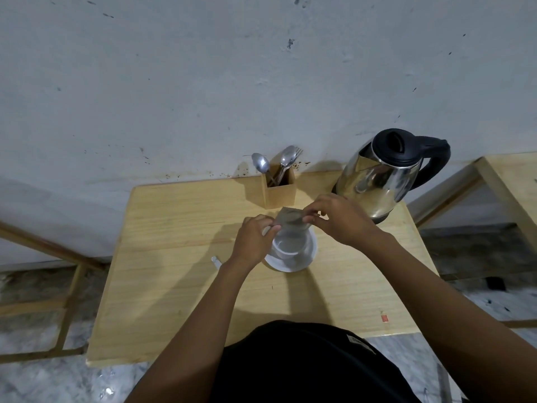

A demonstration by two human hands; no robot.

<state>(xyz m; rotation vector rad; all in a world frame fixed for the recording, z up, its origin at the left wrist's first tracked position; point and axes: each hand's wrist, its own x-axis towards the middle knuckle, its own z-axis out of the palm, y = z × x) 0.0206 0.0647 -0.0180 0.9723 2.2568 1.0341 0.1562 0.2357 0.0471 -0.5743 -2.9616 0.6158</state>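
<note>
A small grey-brown paper sachet [288,217] is held above a white cup [287,246] that stands on a white saucer [308,257] in the middle of the wooden table [174,257]. My left hand [254,242] pinches the sachet's left edge and hides the cup's left side. My right hand [337,218] pinches the sachet's top right corner. The cup's inside looks pale; I cannot tell what is in it.
A steel electric kettle [380,181] with a black lid and handle stands at the table's back right, close to my right hand. A wooden holder [280,189] with spoons and a fork sits against the wall. A small white scrap [216,261] lies left of the saucer.
</note>
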